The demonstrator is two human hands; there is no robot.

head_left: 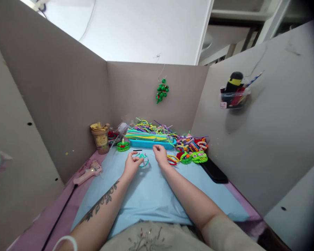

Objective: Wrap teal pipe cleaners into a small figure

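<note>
Holding a teal pipe-cleaner loop (143, 160) pinched in its fingertips, the left hand (132, 164) sits on the light-blue mat (146, 195), just in front of the blue tray (151, 143). Loop lies on the mat right of that hand, between both hands. Right hand (161, 155) rests close to the tray's front edge, fingers curled down; cannot tell if its grip is closed on anything. Tray is heaped with pipe cleaners (146, 132) in yellow, green and purple. Left of the tray: small green pipe-cleaner ornament (123, 145), then a tan cup (101, 138). Further left of the tray, on the pink tabletop (54, 216), a pink glue gun (87, 173) with black cord. Right of the tray: pile of finished colourful ornaments (192, 148) and a black flat object (214, 170). Above the tray, a green-and-red ornament (162, 90) hangs on the partition wall (136, 90).
</note>
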